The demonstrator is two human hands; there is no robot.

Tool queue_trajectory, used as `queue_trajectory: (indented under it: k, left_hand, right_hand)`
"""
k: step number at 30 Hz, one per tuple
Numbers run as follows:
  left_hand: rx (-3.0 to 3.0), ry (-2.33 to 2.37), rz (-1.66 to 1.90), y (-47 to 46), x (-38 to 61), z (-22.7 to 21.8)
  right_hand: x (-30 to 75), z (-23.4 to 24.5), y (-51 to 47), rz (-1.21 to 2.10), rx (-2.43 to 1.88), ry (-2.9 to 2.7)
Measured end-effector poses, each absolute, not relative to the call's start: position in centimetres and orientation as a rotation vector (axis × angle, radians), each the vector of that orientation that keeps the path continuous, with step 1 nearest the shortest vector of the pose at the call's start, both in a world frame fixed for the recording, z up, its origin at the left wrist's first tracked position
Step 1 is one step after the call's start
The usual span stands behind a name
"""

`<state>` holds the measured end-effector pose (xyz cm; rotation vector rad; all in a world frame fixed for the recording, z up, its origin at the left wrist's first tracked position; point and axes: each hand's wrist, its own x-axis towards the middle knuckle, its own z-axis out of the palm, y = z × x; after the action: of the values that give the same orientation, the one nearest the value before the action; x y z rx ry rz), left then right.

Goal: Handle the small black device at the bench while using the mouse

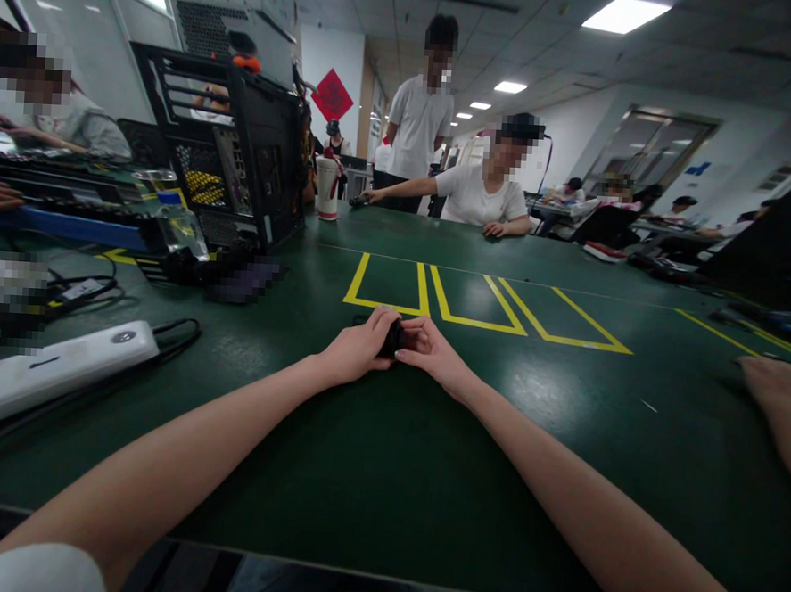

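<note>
Both my hands meet on the green table (371, 473), just in front of yellow taped boxes (476, 301). My left hand (358, 346) is curled over a small black object (393, 339) from the left. My right hand (432, 347) grips the same object from the right, fingers closed on it. The object is mostly hidden between my fingers, so I cannot make out what it is.
A white power strip (49, 369) with cables lies at the left. An open black computer case (243, 153) stands at the back left, a white cup (327, 187) beside it. People sit and stand across the table. Another person's hand (781, 400) rests at the right edge.
</note>
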<state>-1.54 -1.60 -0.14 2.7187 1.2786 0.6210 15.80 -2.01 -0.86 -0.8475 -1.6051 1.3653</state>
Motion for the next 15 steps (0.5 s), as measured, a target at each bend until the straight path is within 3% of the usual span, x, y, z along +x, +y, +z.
queue_trajectory:
  k: [15]
  left_hand:
    - [2.704, 1.273, 0.64, -1.66, -1.5, -0.08]
  right_hand:
    - [15.73, -1.03, -1.82, 1.32, -0.875, -1.582]
